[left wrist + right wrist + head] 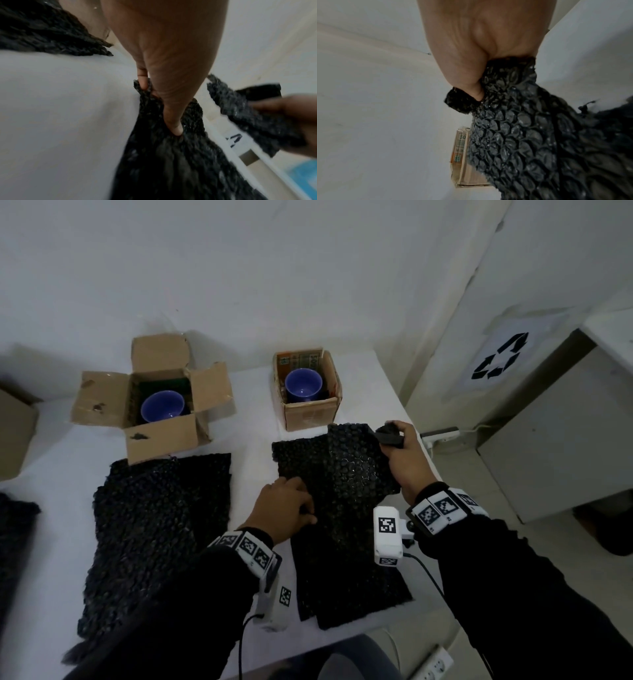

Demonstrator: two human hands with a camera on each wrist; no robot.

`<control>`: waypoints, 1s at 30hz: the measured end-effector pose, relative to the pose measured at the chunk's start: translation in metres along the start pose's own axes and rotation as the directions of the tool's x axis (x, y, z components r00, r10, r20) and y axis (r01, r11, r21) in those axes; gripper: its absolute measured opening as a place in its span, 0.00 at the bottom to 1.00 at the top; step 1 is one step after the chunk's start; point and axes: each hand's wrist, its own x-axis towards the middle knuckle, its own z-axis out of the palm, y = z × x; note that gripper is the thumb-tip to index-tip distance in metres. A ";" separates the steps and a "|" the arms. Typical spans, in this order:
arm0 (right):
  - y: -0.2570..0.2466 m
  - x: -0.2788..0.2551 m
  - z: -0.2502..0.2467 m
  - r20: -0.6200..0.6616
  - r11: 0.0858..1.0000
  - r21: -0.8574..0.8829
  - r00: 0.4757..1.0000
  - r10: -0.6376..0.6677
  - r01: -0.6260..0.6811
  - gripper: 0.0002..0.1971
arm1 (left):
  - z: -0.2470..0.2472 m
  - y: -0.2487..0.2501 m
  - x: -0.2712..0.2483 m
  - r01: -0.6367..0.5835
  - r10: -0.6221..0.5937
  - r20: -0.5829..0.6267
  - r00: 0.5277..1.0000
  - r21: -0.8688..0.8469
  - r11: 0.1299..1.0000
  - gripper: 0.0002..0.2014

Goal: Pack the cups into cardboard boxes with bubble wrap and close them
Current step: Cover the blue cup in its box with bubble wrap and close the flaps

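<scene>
Right now your right hand [402,460] is gripping the far corner of the black bubble wrap sheet [339,498], fingers curled tight around a bunched fold and lifting that end off the white worktop [250,446]; the right wrist view is showing the wrap [522,128] squeezed in your fist. Your left hand [286,508] is pinching the sheet's left edge between thumb and fingers [173,121], nearer to you. Just beyond the raised corner, the small cardboard box [310,395] is sitting open with a blue cup [303,385] upright inside. To its left, well apart, the larger cardboard box [154,402] is standing with its flaps spread and a second blue cup [162,407] inside. Another bubble wrap sheet [157,529] is lying flat in front of that box.
</scene>
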 end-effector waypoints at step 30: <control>-0.031 0.024 -0.010 0.077 0.976 0.180 0.991 0.110 -0.123 0.18 | -0.018 0.006 0.022 0.006 -0.020 0.165 0.986 0.088 0.996 0.14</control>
